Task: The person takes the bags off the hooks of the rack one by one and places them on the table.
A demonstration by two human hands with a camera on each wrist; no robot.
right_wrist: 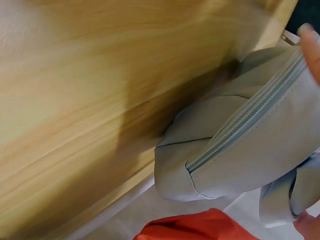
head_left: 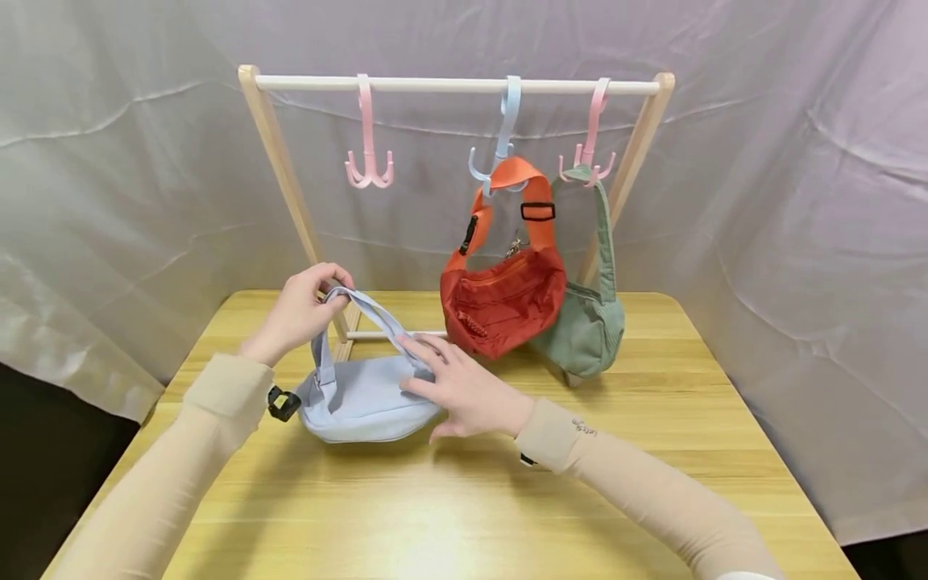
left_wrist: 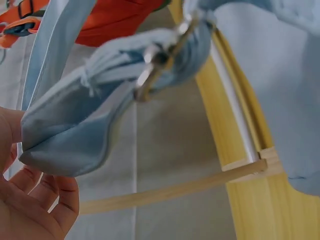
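A light blue shoulder bag (head_left: 366,395) is low over the table, its zipper (right_wrist: 250,115) visible in the right wrist view. My left hand (head_left: 300,310) pinches the top of its strap (head_left: 377,312) and holds it up in a loop. In the left wrist view, the folded strap end (left_wrist: 70,145) lies between thumb and fingers, near a metal ring (left_wrist: 155,60). My right hand (head_left: 474,391) is at the bag's right end, fingers spread and fairly straight, the fingertips against the bag and the strap's lower part.
Behind the bag stands a rack with a white rail (head_left: 435,84) and wooden legs. From it hang a pink hook (head_left: 368,137), a blue hook (head_left: 507,121) holding a red bag (head_left: 503,302), and another pink hook (head_left: 594,121) with a green bag (head_left: 587,330). The wooden table (head_left: 638,475) extends underneath.
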